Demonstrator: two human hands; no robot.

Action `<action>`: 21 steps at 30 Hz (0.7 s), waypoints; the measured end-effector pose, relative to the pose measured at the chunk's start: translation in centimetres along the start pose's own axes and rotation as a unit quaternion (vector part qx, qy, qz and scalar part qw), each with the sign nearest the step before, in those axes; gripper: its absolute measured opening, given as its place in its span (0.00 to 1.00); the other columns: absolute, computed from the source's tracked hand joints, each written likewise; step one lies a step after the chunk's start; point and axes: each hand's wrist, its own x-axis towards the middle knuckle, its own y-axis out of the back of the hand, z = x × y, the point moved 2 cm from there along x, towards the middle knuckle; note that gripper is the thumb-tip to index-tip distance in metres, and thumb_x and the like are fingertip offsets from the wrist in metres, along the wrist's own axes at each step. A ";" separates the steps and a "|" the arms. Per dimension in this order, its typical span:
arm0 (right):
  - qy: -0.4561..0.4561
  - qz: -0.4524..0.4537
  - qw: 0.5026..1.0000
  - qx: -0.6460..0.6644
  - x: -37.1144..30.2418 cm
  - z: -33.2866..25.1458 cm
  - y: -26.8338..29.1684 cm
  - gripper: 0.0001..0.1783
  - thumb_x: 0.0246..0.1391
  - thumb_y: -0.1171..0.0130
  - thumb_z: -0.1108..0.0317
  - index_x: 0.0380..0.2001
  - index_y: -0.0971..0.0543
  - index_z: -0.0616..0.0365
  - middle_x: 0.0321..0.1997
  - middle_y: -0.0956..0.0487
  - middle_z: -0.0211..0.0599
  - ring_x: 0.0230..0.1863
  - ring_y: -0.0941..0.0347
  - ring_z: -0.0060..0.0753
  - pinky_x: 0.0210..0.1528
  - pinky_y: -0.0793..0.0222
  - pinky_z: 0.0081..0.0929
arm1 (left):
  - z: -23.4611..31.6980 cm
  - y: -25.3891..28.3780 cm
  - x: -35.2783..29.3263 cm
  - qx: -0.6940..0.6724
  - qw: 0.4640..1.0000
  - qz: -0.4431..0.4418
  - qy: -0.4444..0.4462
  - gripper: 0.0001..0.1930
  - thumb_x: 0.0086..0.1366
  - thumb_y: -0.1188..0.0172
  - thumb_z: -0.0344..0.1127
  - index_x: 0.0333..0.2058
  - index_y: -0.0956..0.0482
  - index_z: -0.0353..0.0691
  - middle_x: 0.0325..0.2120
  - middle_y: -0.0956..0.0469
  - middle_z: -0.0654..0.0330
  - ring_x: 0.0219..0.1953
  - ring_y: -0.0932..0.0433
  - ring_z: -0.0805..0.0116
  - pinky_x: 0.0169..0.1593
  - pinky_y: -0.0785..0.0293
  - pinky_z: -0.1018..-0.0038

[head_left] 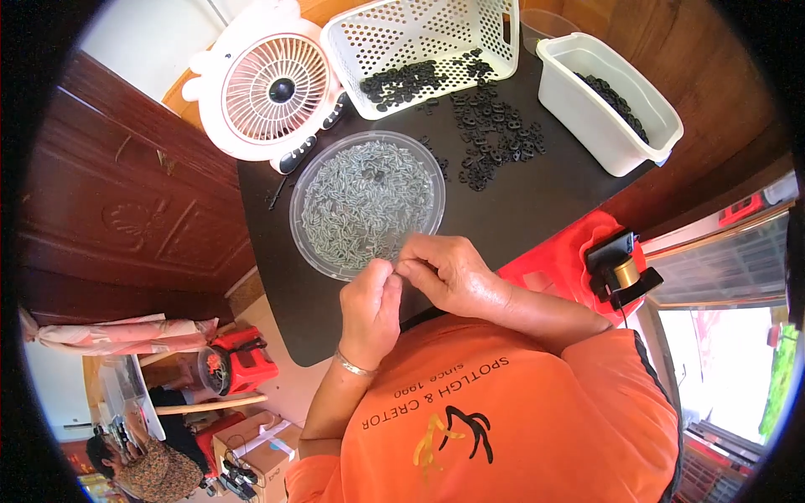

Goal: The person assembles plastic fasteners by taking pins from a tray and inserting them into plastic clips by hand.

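Observation:
My left hand (369,308) and my right hand (451,272) meet at the near rim of a round clear plastic tub (295,214). Fingertips of both are pinched together, and whatever lies between them is too small to make out. A thin band circles my left wrist. Many small, slender grey-green pieces (365,197) fill the tub, with a few darker bits near their middle. Beyond the tub, small black parts with holes (495,130) lie loose on the dark table (289,306).
A white perforated basket (419,38) with black parts stands at the back, beside a pink-and-white fan (243,92). On the right is a white bin (591,126) holding more. Past the table's right edge are a red stool (558,251) and a gold spool (626,272). Another person (159,474) sits lower left.

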 end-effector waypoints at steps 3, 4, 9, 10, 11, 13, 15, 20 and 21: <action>-0.064 -0.035 0.996 0.051 0.0 0.0 0.1 0.06 0.51 0.44 0.71 0.26 0.29 0.60 0.22 0.28 0.45 0.24 0.28 0.48 0.26 0.34 0.33 | -0.4 0.3 -0.1 -0.054 0.998 -0.011 0.032 0.04 0.59 0.49 0.29 0.28 0.33 0.34 0.16 0.36 0.53 0.17 0.37 0.62 0.25 0.37 0.71; -0.063 -0.035 0.996 0.050 0.1 0.0 0.2 0.06 0.51 0.44 0.71 0.26 0.29 0.60 0.22 0.28 0.45 0.24 0.28 0.48 0.26 0.34 0.33 | -0.5 0.4 0.0 -0.082 0.996 -0.020 0.043 0.05 0.59 0.49 0.29 0.27 0.33 0.35 0.16 0.36 0.54 0.17 0.38 0.64 0.25 0.37 0.71; -0.027 -0.032 0.999 0.033 0.2 -0.7 0.3 0.06 0.52 0.44 0.70 0.27 0.29 0.60 0.22 0.28 0.46 0.24 0.29 0.49 0.25 0.34 0.34 | -0.5 0.6 -0.1 -0.069 0.997 -0.016 0.006 0.08 0.62 0.50 0.32 0.25 0.34 0.35 0.14 0.36 0.65 0.17 0.36 0.79 0.21 0.39 0.80; -0.026 -0.033 0.999 0.031 0.1 -0.6 0.1 0.06 0.52 0.44 0.70 0.27 0.29 0.60 0.22 0.28 0.46 0.24 0.29 0.49 0.25 0.34 0.34 | -0.4 0.5 -0.1 -0.062 0.998 -0.010 0.004 0.08 0.62 0.50 0.32 0.24 0.34 0.35 0.14 0.36 0.65 0.17 0.36 0.78 0.21 0.39 0.79; -0.005 -0.023 1.000 0.017 0.0 -0.6 -0.1 0.05 0.53 0.45 0.72 0.27 0.28 0.60 0.22 0.29 0.41 0.23 0.30 0.42 0.25 0.34 0.30 | -0.2 0.6 0.0 -0.064 0.998 -0.009 0.003 0.08 0.62 0.50 0.32 0.24 0.34 0.35 0.14 0.36 0.65 0.17 0.36 0.78 0.21 0.39 0.79; 0.017 -0.015 1.000 -0.001 -0.1 -0.5 -0.4 0.04 0.54 0.46 0.73 0.28 0.28 0.61 0.22 0.29 0.37 0.21 0.31 0.34 0.25 0.35 0.26 | 0.4 0.7 0.1 -0.012 1.000 -0.011 -0.025 0.05 0.59 0.50 0.29 0.26 0.34 0.35 0.15 0.37 0.55 0.17 0.38 0.65 0.24 0.38 0.71; 0.009 -0.013 1.000 0.000 -0.1 -0.4 -0.3 0.04 0.54 0.46 0.72 0.27 0.28 0.60 0.23 0.28 0.38 0.22 0.30 0.38 0.25 0.35 0.28 | 0.6 0.7 0.3 -0.007 0.999 -0.008 -0.034 0.05 0.59 0.50 0.29 0.25 0.34 0.35 0.15 0.38 0.55 0.17 0.36 0.64 0.24 0.38 0.71; 0.002 -0.040 0.999 -0.012 0.9 -0.4 1.5 0.07 0.52 0.43 0.67 0.26 0.27 0.59 0.23 0.27 0.45 0.26 0.28 0.51 0.27 0.33 0.36 | 0.0 0.8 0.5 -0.070 0.997 -0.022 0.006 0.04 0.58 0.50 0.28 0.25 0.33 0.35 0.14 0.37 0.57 0.17 0.33 0.68 0.23 0.38 0.72; 0.012 -0.059 0.998 -0.029 1.3 -0.4 2.4 0.08 0.52 0.43 0.66 0.26 0.26 0.60 0.24 0.27 0.45 0.26 0.28 0.49 0.28 0.33 0.36 | -0.2 0.9 0.5 -0.101 0.994 -0.026 0.033 0.04 0.58 0.50 0.28 0.26 0.32 0.34 0.14 0.37 0.59 0.17 0.33 0.71 0.22 0.38 0.74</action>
